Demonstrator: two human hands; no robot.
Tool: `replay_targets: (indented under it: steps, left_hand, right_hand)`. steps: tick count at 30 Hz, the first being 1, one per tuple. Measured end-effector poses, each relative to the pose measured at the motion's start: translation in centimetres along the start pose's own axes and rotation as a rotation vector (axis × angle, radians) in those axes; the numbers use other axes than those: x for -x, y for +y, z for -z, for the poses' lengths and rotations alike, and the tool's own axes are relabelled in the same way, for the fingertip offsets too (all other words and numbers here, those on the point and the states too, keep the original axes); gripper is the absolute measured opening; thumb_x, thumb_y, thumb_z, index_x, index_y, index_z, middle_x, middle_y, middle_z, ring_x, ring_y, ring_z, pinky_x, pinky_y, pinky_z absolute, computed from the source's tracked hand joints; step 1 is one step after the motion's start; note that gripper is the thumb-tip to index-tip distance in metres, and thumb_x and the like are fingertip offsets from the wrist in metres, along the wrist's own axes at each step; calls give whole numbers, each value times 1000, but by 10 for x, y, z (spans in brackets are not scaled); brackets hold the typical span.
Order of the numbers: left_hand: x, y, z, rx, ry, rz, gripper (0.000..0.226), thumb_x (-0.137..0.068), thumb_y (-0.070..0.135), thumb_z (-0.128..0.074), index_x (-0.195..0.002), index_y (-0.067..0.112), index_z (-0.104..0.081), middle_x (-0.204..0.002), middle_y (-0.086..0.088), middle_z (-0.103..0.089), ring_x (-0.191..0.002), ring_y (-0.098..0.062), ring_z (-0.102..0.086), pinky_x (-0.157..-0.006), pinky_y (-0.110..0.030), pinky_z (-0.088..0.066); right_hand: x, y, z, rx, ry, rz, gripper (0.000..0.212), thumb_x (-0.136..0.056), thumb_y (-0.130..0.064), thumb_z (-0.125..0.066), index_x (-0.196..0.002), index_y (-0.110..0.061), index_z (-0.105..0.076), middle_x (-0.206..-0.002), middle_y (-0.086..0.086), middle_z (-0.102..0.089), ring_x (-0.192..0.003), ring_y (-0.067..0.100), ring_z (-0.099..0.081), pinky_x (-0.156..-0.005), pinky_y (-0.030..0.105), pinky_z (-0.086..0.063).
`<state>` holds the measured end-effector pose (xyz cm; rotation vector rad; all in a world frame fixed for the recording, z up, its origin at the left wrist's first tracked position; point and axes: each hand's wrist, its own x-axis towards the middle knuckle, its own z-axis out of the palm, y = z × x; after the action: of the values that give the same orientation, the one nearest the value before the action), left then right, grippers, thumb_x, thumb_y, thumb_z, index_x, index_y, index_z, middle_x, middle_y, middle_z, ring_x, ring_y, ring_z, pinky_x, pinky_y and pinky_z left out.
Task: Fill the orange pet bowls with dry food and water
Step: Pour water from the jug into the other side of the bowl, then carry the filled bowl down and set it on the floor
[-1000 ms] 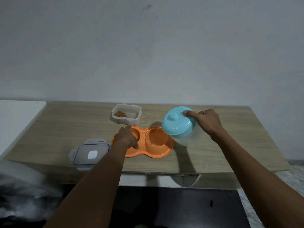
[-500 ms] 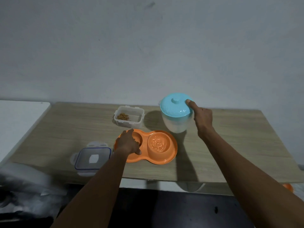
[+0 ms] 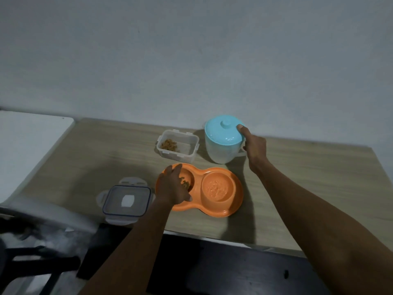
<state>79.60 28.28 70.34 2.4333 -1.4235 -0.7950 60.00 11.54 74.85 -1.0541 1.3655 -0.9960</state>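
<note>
Orange bowls [image 3: 237, 201] on the tabletop [image 3: 308, 177] look filled — kibble [image 3: 185, 184] left, water [image 3: 217, 187] right. Left hand [image 3: 172, 188] lies flat on their rim; right hand [image 3: 255, 147] grips the upright jug [image 3: 221, 150] by its handle — little seems left.

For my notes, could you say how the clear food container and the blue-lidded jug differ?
The clear food container is rectangular and open, kibble inside; the blue-lidded jug is round and lidded. The right hand grips the jug; nothing touches the container. Both stand on the wooden table.
</note>
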Motion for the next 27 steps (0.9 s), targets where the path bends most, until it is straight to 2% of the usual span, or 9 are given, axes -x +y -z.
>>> replay_targets:
  steps: [2, 5, 8, 11, 13, 16, 19, 23, 27]
  left_hand:
    - [3, -4, -1, 19, -4, -17, 126, -55, 34, -93, -155, 22, -19, -162, -14, -10, -146, -39, -12, -117, -49, -23]
    - [12, -14, -2, 207, 87, -50, 113, -63, 42, -89, -154, 21, -25, -161, -13, -17, -148, -31, -14, -118, -50, -21]
    - [21, -30, 3, 366, 270, 6, 80, -79, 38, -78, -145, 9, -43, -152, -14, -38, -143, -29, -32, -114, -45, -31]
    - [21, -42, 15, 275, 244, 79, 40, -90, 29, -63, -119, 2, -61, -119, -18, -59, -114, -36, -57, -90, -39, -44]
    - [19, -41, 21, 190, 187, 83, 28, -91, 26, -56, -102, 3, -66, -101, -16, -63, -96, -34, -62, -77, -35, -45]
    - [17, -34, 25, 111, 135, 92, 26, -88, 20, -52, -92, 1, -69, -93, -18, -69, -89, -37, -63, -73, -35, -47]
    - [18, -34, 26, 141, 114, 107, 25, -85, 17, -53, -93, 1, -70, -95, -19, -70, -93, -39, -63, -78, -37, -49]
    - [22, -28, 33, 203, 143, 64, 20, -84, 16, -53, -79, 4, -69, -86, -18, -69, -88, -39, -63, -78, -38, -50]
    - [37, -12, 36, 230, 151, 22, 22, -86, 18, -54, -86, 6, -73, -86, -15, -70, -89, -37, -63, -80, -37, -50]
  right_hand:
    - [0, 3, 0, 63, 1, 46, 45, -87, -54, -71, -73, -13, -61, -75, 1, -61, -73, 17, -55, -69, 34, -44]
    - [13, 22, 7, 100, 116, 6, 46, -93, -62, -58, -97, -16, -61, -104, 5, -64, -97, 22, -59, -81, 36, -47]
    - [50, 63, 16, 329, 206, -94, 51, -97, -57, -53, -120, -13, -64, -121, 13, -66, -109, 30, -60, -95, 42, -47]
    - [91, 102, 20, 476, 208, -79, 53, -98, -51, -48, -120, -9, -72, -121, 19, -69, -108, 35, -64, -94, 43, -49]
    - [109, 112, 16, 496, 207, -93, 58, -93, -55, -39, -110, -13, -75, -116, 19, -68, -101, 34, -65, -91, 44, -52]
    - [122, 110, 7, 440, 206, -154, 45, -98, -45, -45, -96, -11, -73, -110, 19, -69, -96, 34, -63, -84, 41, -50]
    - [125, 107, 6, 347, 186, -216, 27, -101, -31, -55, -103, -10, -72, -113, 16, -70, -97, 28, -59, -87, 39, -48]
    - [123, 107, 14, 248, 198, -251, 39, -100, -30, -59, -128, -6, -69, -125, 14, -69, -111, 30, -61, -104, 47, -49]
    - [134, 105, 32, 139, 229, -276, 48, -98, -32, -63, -139, -8, -61, -134, 11, -65, -123, 31, -59, -109, 50, -48]
